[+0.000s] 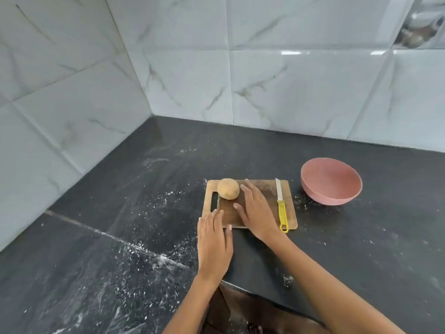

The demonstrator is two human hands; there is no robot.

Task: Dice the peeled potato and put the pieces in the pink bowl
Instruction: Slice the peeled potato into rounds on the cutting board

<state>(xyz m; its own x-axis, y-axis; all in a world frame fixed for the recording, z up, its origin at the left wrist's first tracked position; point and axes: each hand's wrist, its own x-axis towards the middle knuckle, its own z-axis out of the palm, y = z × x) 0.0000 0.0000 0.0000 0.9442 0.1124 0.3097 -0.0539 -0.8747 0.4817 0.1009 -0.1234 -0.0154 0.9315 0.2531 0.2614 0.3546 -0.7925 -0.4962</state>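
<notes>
Both hands lie flat with straight fingers: the left hand (213,239) at the cutting board's (292,220) near-left edge, the right hand (256,210) on it. The potato (228,188) sits far-left, whole; the knife (281,206) lies right, toward the pink bowl (331,180).

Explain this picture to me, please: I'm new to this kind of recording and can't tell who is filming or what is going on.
There is no machine here. A person wears a wide-angle camera on the head, so you look forward and down along their own arms.

On the dark counter lies a wooden cutting board. A whole potato sits at its far left corner, and a knife with a yellow handle lies along its right side. A pink bowl, with nothing visible inside, stands to the right of the board, apart from it.

The left hand rests flat at the board's near left edge. The right hand lies open on the board beside the potato. Neither hand holds anything; cutting has not begun.
</notes>
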